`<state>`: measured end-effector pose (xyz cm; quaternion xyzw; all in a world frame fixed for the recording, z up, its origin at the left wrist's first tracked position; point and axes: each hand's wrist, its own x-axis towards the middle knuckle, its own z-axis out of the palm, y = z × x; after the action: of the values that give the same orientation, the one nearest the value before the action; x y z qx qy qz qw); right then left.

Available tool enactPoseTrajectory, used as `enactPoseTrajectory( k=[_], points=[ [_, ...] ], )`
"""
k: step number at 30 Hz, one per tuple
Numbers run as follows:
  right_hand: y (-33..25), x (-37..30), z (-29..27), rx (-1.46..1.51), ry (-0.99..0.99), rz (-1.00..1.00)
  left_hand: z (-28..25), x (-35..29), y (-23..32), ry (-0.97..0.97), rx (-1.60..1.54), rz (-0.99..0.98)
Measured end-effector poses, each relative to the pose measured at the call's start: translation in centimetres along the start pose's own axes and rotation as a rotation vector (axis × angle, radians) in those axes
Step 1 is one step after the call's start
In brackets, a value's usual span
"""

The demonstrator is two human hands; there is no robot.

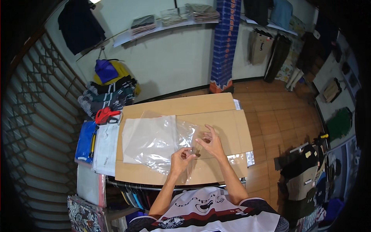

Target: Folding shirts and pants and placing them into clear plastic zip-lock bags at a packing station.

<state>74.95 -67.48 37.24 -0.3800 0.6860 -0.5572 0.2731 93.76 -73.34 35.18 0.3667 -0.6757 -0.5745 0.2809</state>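
A clear plastic bag [186,132] with a folded off-white garment [148,135] inside lies on a sheet of cardboard. My left hand [181,159] is closed, its thumb and fingers pinching the bag's loose right end near the front. Just to the right and a little farther away, my right hand [211,143] has its thumb and forefinger together at the bag's edge, with the other fingers raised. A small brownish patch shows between the two hands; I cannot make out what it is.
The cardboard [208,104] covers the table. At its left are a red-handled tape dispenser [106,115], white packages [105,150] and a blue package [85,141]. Folded clothes [110,94] are piled behind these. A patterned blue pillar [223,50] stands beyond the table; clothing racks [303,170] are at right.
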Motion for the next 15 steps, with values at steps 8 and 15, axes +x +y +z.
enactPoseTrajectory(
  k=[8, 15],
  points=[
    [5.6, -0.4, -7.0, 0.006, 0.098, -0.055, 7.1, -0.6, 2.7, -0.152, 0.15, -0.049],
    [5.9, -1.1, -13.0, -0.074, 0.282, 0.003, 9.5, 0.6, 3.1, -0.12, 0.207, 0.068]
  ],
)
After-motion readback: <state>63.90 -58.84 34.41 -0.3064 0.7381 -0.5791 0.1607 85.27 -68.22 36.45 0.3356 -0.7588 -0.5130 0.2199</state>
